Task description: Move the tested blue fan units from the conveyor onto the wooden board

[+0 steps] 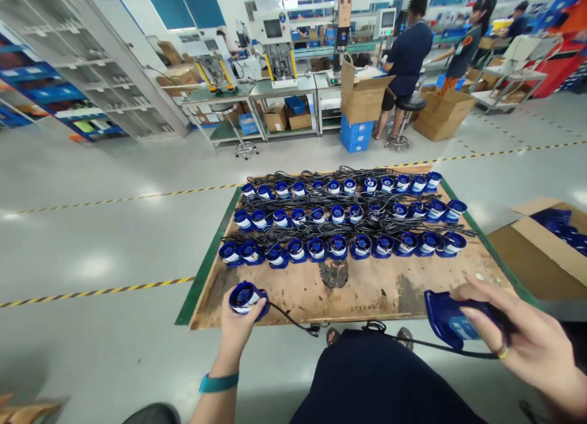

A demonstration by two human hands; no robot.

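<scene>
My left hand (pixel 238 326) grips a blue round plastic housing (pixel 243 297) with a white label, its open end facing up. A black cable (pixel 291 319) trails from it to the right. In my right hand (pixel 518 332) is a second blue housing (pixel 452 320), tilted on its side, its flared end to the left. Another black cable (pixel 440 345) runs below it toward my lap. Beyond both hands, similar blue housings (pixel 338 246) stand in three rows on a wooden board (pixel 293 289), with bundled black cables (pixel 298 234) between the rows.
At the right stands an open cardboard box (pixel 541 252) with more blue parts inside. Workbenches (pixel 284 90) with machines line the back, where several people work near a stool (pixel 410 103) and cartons (pixel 367 100). Shelving (pixel 92 75) is at the left. Striped tape marks the floor.
</scene>
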